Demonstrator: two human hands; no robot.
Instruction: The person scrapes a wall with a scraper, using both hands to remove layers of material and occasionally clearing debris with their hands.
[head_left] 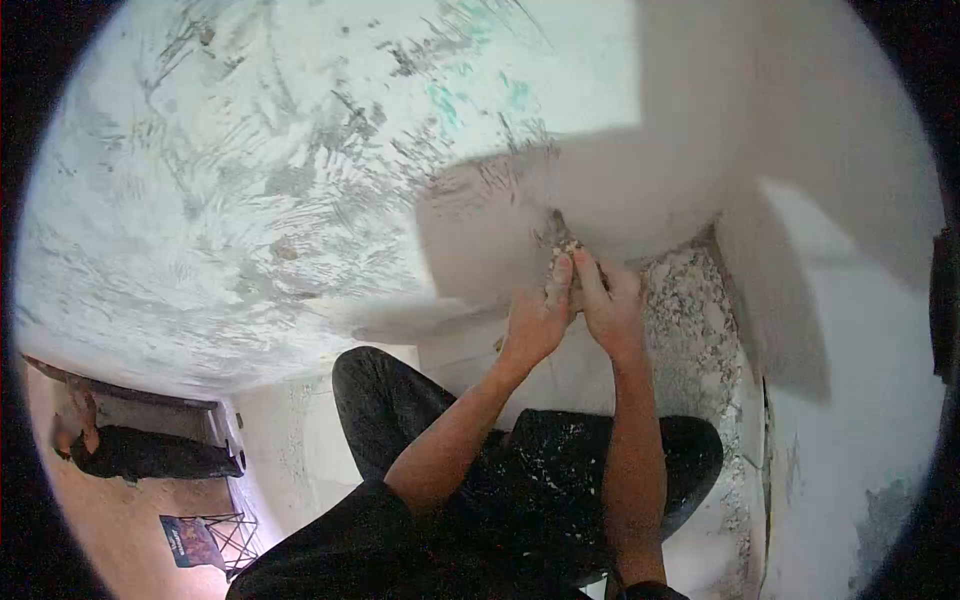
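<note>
My left hand (537,318) and my right hand (613,308) are close together, both closed on a scraper (558,222) with their thumbs lying along it. Its tip meets the lower part of a patchy wall (300,190), where the coating is partly scraped off. Pale flakes (568,246) cling around the blade just ahead of my fingertips. Most of the handle is hidden by my hands. My legs (385,405) are bent on either side, in dark trousers speckled with white bits.
Chips and dust (690,320) cover the floor along the corner at right, beside a second wall (850,480). To the far left another person (150,453) in dark clothes stands near a doorway. A folding chair (195,541) is at lower left.
</note>
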